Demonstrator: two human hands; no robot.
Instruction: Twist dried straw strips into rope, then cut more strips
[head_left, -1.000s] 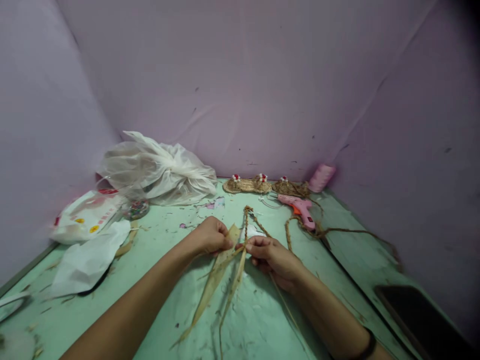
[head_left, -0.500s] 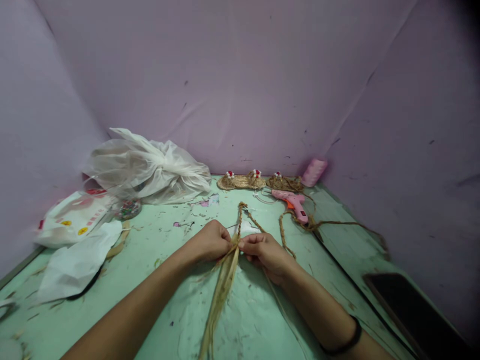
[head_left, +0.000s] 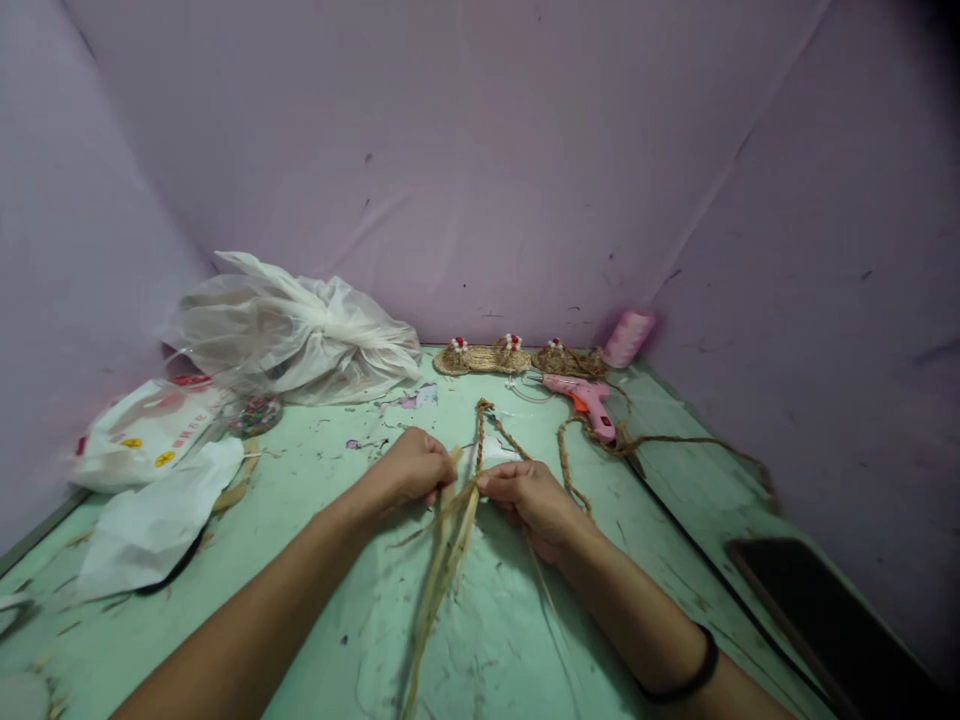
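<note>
A thin braid of dried plant fibre (head_left: 481, 432) runs down the middle of the green tabletop toward my hands. At its lower end, my right hand (head_left: 529, 500) pinches the braid between thumb and fingertips. My left hand (head_left: 420, 467) is closed on a flat, pale fibre strand (head_left: 442, 530), just left of the braid. Loose strands hang from between the hands toward the near edge. Another braided length (head_left: 571, 470) curves over the table to the right of my right hand.
Along the back wall lie woven slippers (head_left: 487, 358) with red and white bead flowers, a pink glue gun (head_left: 589, 400) and a pink thread spool (head_left: 628, 340). White plastic bags (head_left: 322, 340) and a bead container (head_left: 256, 413) stand left. A dark phone-like slab (head_left: 817, 620) lies right.
My left hand has moved slightly left and up, drawing a pale strand away from the braid. My right hand stays pinched at nearly the same spot.
</note>
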